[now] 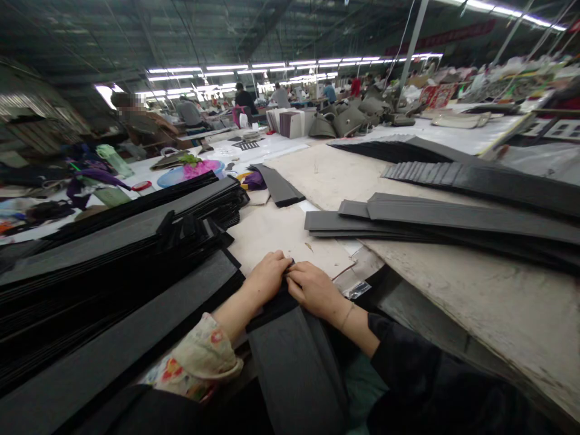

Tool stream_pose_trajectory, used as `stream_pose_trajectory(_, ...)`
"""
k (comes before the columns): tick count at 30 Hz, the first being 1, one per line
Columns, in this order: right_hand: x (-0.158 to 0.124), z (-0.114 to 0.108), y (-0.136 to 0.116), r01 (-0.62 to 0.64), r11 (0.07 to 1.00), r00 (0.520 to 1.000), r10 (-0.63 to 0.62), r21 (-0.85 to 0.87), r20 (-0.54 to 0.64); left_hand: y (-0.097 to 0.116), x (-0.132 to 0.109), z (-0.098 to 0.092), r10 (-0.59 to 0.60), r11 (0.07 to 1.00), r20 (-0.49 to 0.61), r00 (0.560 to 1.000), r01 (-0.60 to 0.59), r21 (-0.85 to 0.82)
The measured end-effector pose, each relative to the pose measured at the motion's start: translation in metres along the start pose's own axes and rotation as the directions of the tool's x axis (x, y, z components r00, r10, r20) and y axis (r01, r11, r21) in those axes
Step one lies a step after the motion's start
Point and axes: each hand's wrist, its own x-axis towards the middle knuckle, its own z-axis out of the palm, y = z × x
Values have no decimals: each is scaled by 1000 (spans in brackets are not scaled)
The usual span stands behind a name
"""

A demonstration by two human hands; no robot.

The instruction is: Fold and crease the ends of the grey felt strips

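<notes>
My left hand [268, 275] and my right hand [312, 289] meet at the near edge of a pale board [276, 232]. Their fingers pinch the far end of a dark strip [292, 356], which hangs down toward my lap. It looks like a long flat panel, grey on its face with a black border. The fingertips nearly touch each other and hide the exact spot they grip. Just left of my left forearm lies a large stack of similar black and grey strips [194, 290].
On the right, several grey strips [435, 217] lie on a larger pale board [521, 302], with a fanned stack [480, 181] behind them. One short strip [278, 184] sits farther back. A blue basin [190, 174] stands behind the left stack. Several people work at distant tables.
</notes>
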Motion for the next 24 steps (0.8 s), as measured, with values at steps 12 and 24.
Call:
stream_pose_trajectory(12,26,-4,17,-148,988,979,152,-39,136,-8,-6,5,-86,987,-46,995,78,-140)
stream_pose_trajectory(24,45,-13,16,34,992,938,11,-125,345,-26,-25,-6,-204,970,41,978,208,-126)
